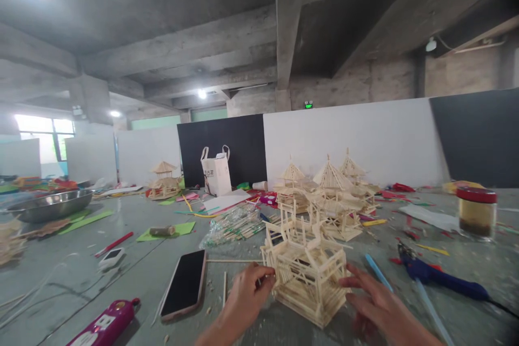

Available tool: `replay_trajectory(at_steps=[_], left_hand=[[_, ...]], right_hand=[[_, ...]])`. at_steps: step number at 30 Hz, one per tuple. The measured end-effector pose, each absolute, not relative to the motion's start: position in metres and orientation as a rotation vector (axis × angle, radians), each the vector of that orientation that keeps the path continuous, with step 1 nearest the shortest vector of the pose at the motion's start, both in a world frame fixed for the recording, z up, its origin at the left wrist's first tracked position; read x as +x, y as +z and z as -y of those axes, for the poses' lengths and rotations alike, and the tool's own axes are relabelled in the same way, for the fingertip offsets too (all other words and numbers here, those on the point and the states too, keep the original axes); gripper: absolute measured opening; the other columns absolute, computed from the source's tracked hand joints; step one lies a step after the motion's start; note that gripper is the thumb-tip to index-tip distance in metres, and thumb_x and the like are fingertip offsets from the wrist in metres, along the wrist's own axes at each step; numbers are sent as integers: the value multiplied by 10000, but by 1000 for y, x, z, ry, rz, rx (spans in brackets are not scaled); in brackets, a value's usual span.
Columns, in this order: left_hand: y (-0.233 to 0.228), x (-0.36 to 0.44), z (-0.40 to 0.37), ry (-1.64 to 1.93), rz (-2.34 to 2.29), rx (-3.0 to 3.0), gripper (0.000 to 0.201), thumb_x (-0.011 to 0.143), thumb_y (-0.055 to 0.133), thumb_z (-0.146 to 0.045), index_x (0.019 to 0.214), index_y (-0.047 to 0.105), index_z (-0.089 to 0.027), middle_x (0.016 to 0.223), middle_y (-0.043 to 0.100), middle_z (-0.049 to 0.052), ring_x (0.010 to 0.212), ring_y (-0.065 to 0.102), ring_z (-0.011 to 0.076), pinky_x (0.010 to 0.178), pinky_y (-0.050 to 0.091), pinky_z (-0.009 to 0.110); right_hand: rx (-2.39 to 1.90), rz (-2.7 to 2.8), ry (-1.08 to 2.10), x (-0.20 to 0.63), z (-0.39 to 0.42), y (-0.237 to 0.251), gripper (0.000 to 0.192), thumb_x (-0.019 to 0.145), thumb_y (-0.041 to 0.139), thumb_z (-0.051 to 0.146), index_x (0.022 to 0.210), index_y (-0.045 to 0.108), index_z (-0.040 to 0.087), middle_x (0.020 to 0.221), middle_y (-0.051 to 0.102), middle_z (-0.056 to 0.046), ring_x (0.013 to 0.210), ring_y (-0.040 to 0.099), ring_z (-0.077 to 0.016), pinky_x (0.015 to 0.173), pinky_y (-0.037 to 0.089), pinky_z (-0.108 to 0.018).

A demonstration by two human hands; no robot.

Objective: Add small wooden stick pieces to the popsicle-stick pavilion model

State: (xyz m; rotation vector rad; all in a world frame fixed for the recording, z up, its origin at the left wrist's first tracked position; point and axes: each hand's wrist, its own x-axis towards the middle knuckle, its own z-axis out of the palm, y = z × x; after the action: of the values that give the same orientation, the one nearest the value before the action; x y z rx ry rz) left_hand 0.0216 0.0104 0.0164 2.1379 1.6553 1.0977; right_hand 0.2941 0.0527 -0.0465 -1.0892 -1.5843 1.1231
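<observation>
In front of me on the table stands an unroofed pavilion model built of thin wooden sticks, with railings and upright posts. My left hand is at its left side, fingers curled in and thumb and fingertips pinched at the lower frame. On the opposite side, my right hand has its fingers stretched and apart, the fingertips at the right corner post. Whether the right fingers press on the wood or only rest there is hard to see. Behind it are several roofed stick pavilions with pointed tops.
Left of my hands lie a phone and a magenta device. A blue glue gun and a glue stick lie to the right, near a red-lidded jar. Bagged sticks, a paper bag and a metal bowl stand farther back.
</observation>
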Motion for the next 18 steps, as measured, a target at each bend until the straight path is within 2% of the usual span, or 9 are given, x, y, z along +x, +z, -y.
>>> replay_trajectory(at_steps=[6, 10, 14, 18], left_hand=[[20, 27, -5, 1076, -1581, 2145, 248, 809, 477, -273, 849, 712, -204, 746, 627, 13, 644, 550, 125, 581, 347, 202], [18, 26, -5, 1086, -1582, 2155, 251, 812, 478, -279, 855, 714, -202, 746, 631, 17, 641, 549, 128, 581, 350, 203], [17, 27, -5, 1078, -1575, 2166, 253, 815, 479, -278, 866, 714, -198, 752, 634, 22, 664, 566, 136, 589, 356, 205], [18, 28, -4, 1063, -1535, 2176, 255, 827, 466, -267, 864, 710, -201, 771, 642, 24, 700, 585, 143, 606, 369, 205]], right_hand=[[-1046, 1674, 1188, 302, -56, -41, 658, 783, 447, 475, 1294, 134, 201, 1315, 355, -198, 622, 604, -182, 500, 465, -333], [-1039, 1669, 1224, 302, -56, -41, 649, 795, 444, 452, 1305, 99, 249, 1362, 300, -191, 641, 595, -173, 499, 464, -323], [-1026, 1649, 1237, 302, -58, -43, 639, 810, 438, 440, 1332, 97, 298, 1378, 311, -158, 666, 601, -180, 490, 467, -313], [-1059, 1636, 1197, 302, -59, -42, 656, 784, 453, 458, 1329, 146, 264, 1375, 332, -152, 673, 612, -186, 514, 499, -327]])
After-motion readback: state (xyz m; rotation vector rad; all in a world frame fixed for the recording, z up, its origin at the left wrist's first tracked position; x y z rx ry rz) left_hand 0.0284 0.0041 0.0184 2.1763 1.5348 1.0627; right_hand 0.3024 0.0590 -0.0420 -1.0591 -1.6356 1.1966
